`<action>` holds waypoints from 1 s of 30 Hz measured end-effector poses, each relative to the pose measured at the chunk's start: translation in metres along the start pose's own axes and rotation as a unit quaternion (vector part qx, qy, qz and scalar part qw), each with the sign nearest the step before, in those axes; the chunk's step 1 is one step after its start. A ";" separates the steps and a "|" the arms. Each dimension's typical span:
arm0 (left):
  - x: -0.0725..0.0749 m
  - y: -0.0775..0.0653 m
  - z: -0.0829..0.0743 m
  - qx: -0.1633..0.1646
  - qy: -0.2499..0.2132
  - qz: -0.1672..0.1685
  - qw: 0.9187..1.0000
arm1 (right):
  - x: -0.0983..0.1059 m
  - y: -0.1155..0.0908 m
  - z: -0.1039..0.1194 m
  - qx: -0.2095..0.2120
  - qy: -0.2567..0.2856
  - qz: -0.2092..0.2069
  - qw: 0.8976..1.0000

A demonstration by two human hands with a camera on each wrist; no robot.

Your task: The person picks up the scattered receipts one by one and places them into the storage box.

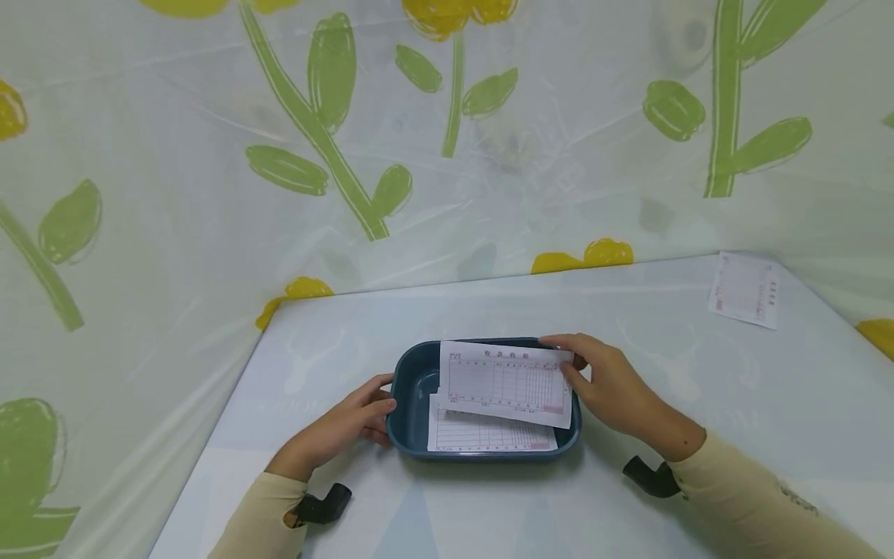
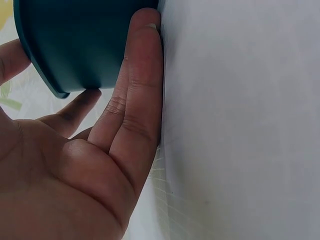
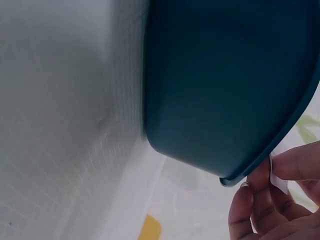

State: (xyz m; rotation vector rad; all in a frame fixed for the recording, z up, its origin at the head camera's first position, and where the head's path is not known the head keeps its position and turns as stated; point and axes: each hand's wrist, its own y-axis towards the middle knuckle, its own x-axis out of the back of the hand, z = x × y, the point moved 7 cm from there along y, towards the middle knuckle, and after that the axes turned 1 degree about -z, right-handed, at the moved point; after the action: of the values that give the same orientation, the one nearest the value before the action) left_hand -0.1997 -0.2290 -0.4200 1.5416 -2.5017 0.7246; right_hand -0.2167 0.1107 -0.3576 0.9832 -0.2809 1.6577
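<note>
The upper slip [image 1: 503, 384], angled across the blue-green basin [image 1: 482, 456] and over the lower slip [image 1: 475, 435] lying inside, was pinched at its 3 o'clock edge by the thumb and fingers of the right hand [image 1: 618, 388]. That hold took only a narrow margin, so the thin paper could have buckled or torn under a sharp tug, or dragged the lower slip along. The left hand [image 1: 342, 431] spread its fingers against the basin's 9 o'clock wall without wrapping it; an uneven push might have skidded it. The counter [image 1: 482, 512] was pale, with faint deer heads and bluish triangles; another slip [image 1: 746, 291] lay at 2 o'clock, near its far corner. At 12 o'clock hung creased sheeting [image 1: 174, 155] printed with yellow flowers and green leaves.
</note>
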 end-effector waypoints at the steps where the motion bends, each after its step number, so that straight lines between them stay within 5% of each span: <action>1: 0.000 0.000 0.001 0.002 0.001 0.001 1.000 | -0.001 0.000 0.000 0.000 0.001 0.002 1.000; 15: 0.000 0.001 0.002 0.010 0.008 0.002 1.000 | -0.009 0.000 0.005 0.026 -0.012 0.023 0.999; 30: -0.002 0.001 -0.001 0.005 -0.001 0.007 1.000 | -0.018 -0.002 0.009 0.029 -0.083 0.076 0.993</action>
State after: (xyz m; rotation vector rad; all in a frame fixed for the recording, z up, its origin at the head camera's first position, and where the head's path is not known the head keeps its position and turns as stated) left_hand -0.2001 -0.2267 -0.4198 1.5307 -2.5156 0.7396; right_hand -0.2104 0.0927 -0.3658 1.1703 -0.4291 1.7313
